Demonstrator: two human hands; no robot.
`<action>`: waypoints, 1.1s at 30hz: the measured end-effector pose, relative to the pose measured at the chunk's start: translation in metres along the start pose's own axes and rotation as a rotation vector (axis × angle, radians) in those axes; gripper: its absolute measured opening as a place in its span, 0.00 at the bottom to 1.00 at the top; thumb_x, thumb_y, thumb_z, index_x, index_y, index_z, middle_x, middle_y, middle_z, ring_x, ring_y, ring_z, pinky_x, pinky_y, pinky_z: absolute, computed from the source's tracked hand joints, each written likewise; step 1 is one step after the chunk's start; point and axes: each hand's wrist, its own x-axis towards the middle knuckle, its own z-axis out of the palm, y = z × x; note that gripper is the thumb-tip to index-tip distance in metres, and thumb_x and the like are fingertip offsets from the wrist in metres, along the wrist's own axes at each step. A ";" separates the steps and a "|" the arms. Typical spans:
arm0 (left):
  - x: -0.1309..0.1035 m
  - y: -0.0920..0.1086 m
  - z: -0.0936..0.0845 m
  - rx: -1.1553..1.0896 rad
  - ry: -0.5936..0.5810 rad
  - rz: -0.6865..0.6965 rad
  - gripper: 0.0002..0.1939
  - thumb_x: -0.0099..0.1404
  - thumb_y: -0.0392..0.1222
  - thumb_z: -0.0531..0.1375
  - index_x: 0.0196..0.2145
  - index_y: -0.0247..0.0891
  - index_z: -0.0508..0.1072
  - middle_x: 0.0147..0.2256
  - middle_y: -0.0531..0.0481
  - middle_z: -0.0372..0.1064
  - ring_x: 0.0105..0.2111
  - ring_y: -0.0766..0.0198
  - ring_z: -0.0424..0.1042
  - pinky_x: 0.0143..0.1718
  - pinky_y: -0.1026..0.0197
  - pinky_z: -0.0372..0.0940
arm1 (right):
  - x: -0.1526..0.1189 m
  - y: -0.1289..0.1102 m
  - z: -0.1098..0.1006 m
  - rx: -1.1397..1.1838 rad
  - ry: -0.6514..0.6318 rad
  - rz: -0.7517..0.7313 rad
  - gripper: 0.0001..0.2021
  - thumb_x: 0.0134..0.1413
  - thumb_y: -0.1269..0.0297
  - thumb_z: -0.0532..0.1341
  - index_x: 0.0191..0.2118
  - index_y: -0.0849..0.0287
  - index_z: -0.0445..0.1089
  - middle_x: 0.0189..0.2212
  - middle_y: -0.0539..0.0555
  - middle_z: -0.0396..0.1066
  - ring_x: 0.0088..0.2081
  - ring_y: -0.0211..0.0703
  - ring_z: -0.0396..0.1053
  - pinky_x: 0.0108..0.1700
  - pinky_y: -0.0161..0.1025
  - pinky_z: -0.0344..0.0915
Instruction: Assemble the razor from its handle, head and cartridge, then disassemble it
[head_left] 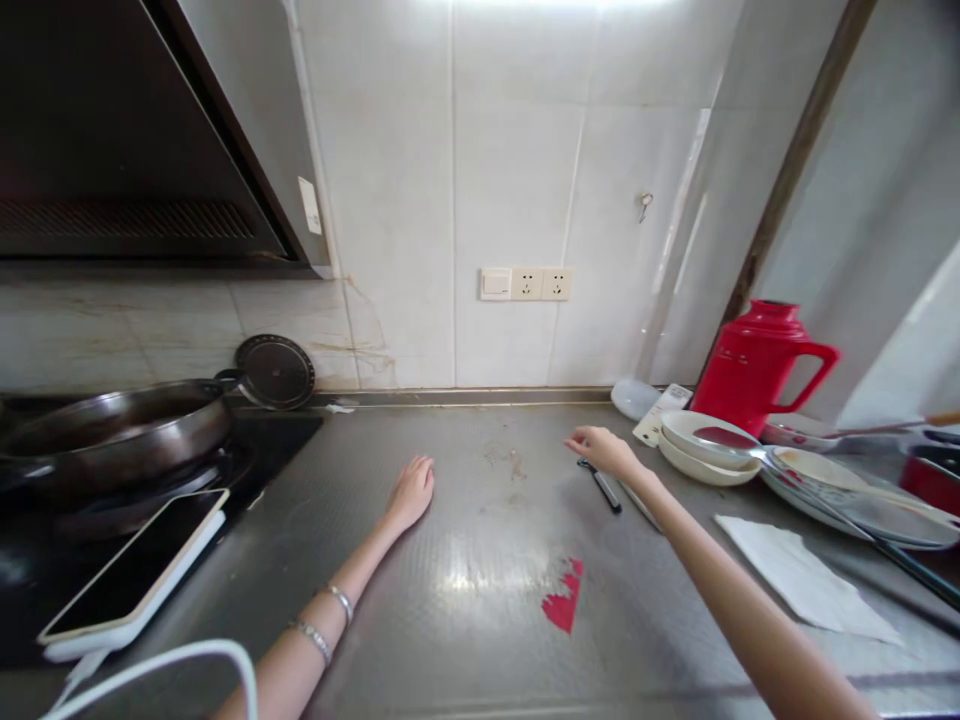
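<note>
My left hand [412, 492] rests on the metal countertop [480, 540], fingers lying flat and nothing visible in it. Two bracelets circle that wrist. My right hand [606, 452] hovers at the right of the counter with loosely bent fingers, and I see nothing in its grasp. Just below it lies a small black-handled tool [602, 490], whose kind I cannot make out. A thin pale object [641, 508] lies partly hidden beneath my right forearm. Between my arms, nearer to me, is a ragged red patch [564, 597] on the counter.
A wide pan [112, 425] sits on the stove at left, with a phone [139, 570] and white cable in front. Stacked bowls [709, 465], plates [900, 520], a white napkin [806, 575] and a red thermos jug [761, 370] crowd the right side. Tiled wall [510, 190] behind.
</note>
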 end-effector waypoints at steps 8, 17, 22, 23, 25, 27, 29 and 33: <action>-0.007 0.007 -0.002 0.113 -0.080 -0.015 0.21 0.63 0.36 0.45 0.50 0.29 0.66 0.56 0.36 0.56 0.58 0.53 0.53 0.57 0.50 0.49 | -0.013 -0.115 0.072 0.130 -0.015 -0.280 0.23 0.57 0.55 0.49 0.55 0.61 0.61 0.56 0.61 0.57 0.57 0.49 0.54 0.54 0.43 0.52; -0.006 0.008 -0.003 0.166 -0.088 -0.032 0.21 0.63 0.37 0.45 0.50 0.30 0.66 0.55 0.40 0.59 0.57 0.57 0.56 0.57 0.55 0.50 | -0.024 -0.125 0.100 0.112 0.029 -0.243 0.21 0.59 0.57 0.45 0.53 0.58 0.63 0.57 0.57 0.58 0.58 0.46 0.51 0.57 0.47 0.45; -0.006 0.006 -0.003 0.162 -0.082 -0.017 0.21 0.63 0.36 0.45 0.50 0.30 0.67 0.55 0.40 0.59 0.56 0.57 0.56 0.57 0.55 0.50 | -0.024 -0.125 0.098 0.109 0.032 -0.244 0.21 0.59 0.58 0.46 0.53 0.58 0.63 0.56 0.58 0.59 0.58 0.46 0.52 0.57 0.46 0.45; -0.006 0.006 -0.003 0.165 -0.081 -0.018 0.21 0.63 0.37 0.45 0.50 0.30 0.66 0.55 0.40 0.59 0.56 0.57 0.56 0.57 0.55 0.50 | -0.024 -0.126 0.098 0.108 0.032 -0.244 0.21 0.59 0.58 0.46 0.53 0.58 0.63 0.56 0.58 0.59 0.58 0.46 0.52 0.57 0.46 0.45; -0.006 0.006 -0.003 0.169 -0.083 -0.019 0.21 0.63 0.37 0.45 0.50 0.30 0.66 0.55 0.40 0.59 0.57 0.57 0.56 0.57 0.55 0.51 | -0.025 -0.127 0.096 0.109 0.031 -0.244 0.20 0.58 0.58 0.46 0.53 0.58 0.63 0.56 0.58 0.59 0.58 0.45 0.52 0.57 0.46 0.45; -0.006 0.007 -0.003 0.169 -0.083 -0.017 0.21 0.63 0.37 0.45 0.50 0.30 0.66 0.55 0.40 0.59 0.57 0.58 0.56 0.57 0.55 0.51 | -0.025 -0.127 0.095 0.109 0.026 -0.242 0.20 0.58 0.59 0.46 0.53 0.57 0.63 0.56 0.58 0.59 0.58 0.45 0.52 0.57 0.46 0.45; -0.006 0.006 -0.003 0.167 -0.078 -0.018 0.21 0.63 0.37 0.45 0.50 0.29 0.66 0.55 0.40 0.59 0.57 0.58 0.56 0.57 0.56 0.50 | -0.025 -0.127 0.095 0.111 0.023 -0.238 0.20 0.58 0.59 0.46 0.53 0.57 0.64 0.56 0.58 0.59 0.58 0.46 0.52 0.57 0.46 0.45; -0.006 0.008 -0.006 0.160 -0.100 -0.030 0.21 0.63 0.37 0.45 0.51 0.30 0.66 0.56 0.40 0.58 0.57 0.57 0.55 0.57 0.55 0.50 | -0.024 -0.126 0.095 0.116 0.036 -0.240 0.20 0.58 0.59 0.46 0.52 0.57 0.64 0.56 0.57 0.59 0.58 0.46 0.52 0.56 0.46 0.46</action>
